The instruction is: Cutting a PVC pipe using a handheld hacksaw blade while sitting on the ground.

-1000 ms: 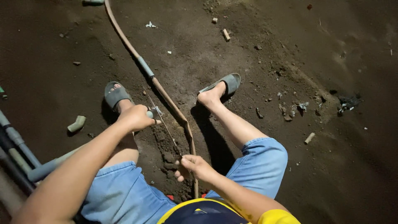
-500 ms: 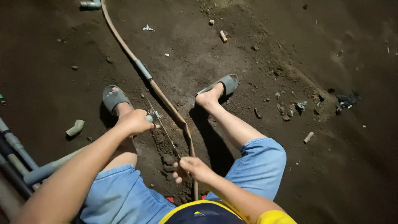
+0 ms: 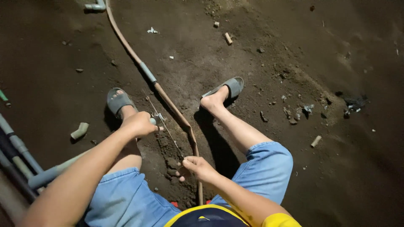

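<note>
One long brown hose [image 3: 168, 98] lies on the dirt floor [image 3: 269, 50], running between the two hands and away beyond them. The left hand [image 3: 141, 123] is closed around a small grey tool [image 3: 154, 120]. The right hand [image 3: 198, 166], just beside the hose, pinches one thin wire [image 3: 166, 128] stretched up to the left hand. Two grey sandals [image 3: 118, 101] sit beyond the hands.

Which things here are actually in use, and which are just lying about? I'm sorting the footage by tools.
In use:
left hand gripping a small tool
right hand pinching a thin wire
long brown pipe beside the wire

Lying about:
grey elbow fitting
pipes at left
short pipe offcuts
scattered rubble
</note>
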